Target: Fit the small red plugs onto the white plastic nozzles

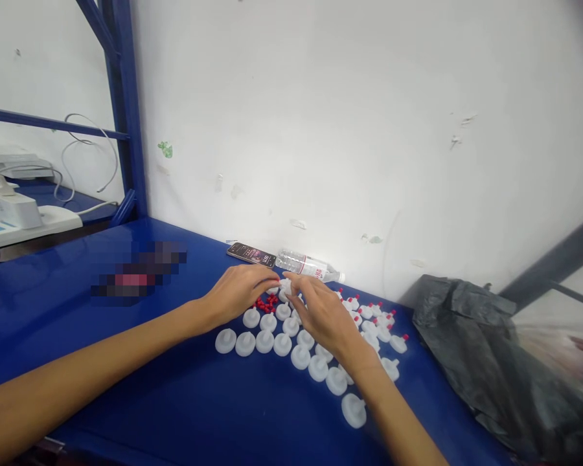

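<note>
White disc piece was clamped in fingers of right hand, left hand had fingers together, and bottle label was unreadable.

Smartphone beside clear plastic bottle on blue tabletop.

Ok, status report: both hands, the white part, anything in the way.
Right hand grips white stemmed disc. Left hand close beside it, grip unclear. Plastic bottle and smartphone just beyond, lying flat.
</note>
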`<control>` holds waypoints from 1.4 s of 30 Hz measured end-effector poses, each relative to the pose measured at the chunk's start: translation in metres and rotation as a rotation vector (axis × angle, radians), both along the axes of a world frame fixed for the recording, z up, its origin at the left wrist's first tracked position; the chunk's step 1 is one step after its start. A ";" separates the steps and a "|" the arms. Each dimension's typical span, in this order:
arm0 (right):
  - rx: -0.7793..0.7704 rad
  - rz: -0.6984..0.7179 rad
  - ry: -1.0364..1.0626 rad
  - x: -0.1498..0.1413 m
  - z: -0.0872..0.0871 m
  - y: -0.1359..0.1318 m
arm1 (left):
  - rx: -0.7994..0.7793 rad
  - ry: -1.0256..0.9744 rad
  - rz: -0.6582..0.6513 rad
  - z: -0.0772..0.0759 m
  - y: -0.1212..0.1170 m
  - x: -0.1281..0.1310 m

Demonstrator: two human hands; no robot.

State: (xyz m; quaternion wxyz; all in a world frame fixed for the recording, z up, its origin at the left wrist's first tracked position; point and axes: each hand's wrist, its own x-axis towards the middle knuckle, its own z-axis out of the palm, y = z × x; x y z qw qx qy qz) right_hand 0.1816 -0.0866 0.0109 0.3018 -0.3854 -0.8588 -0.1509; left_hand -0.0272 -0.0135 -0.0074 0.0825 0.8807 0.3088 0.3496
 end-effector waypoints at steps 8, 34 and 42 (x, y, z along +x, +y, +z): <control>0.016 0.018 -0.059 -0.002 0.002 -0.003 | 0.062 0.048 -0.114 -0.002 0.002 -0.003; -0.317 -0.304 -0.078 0.053 -0.009 0.017 | -0.224 0.288 0.332 -0.018 0.049 -0.027; -0.356 -0.276 -0.082 0.051 -0.008 0.016 | -0.258 0.237 0.312 -0.017 0.051 -0.028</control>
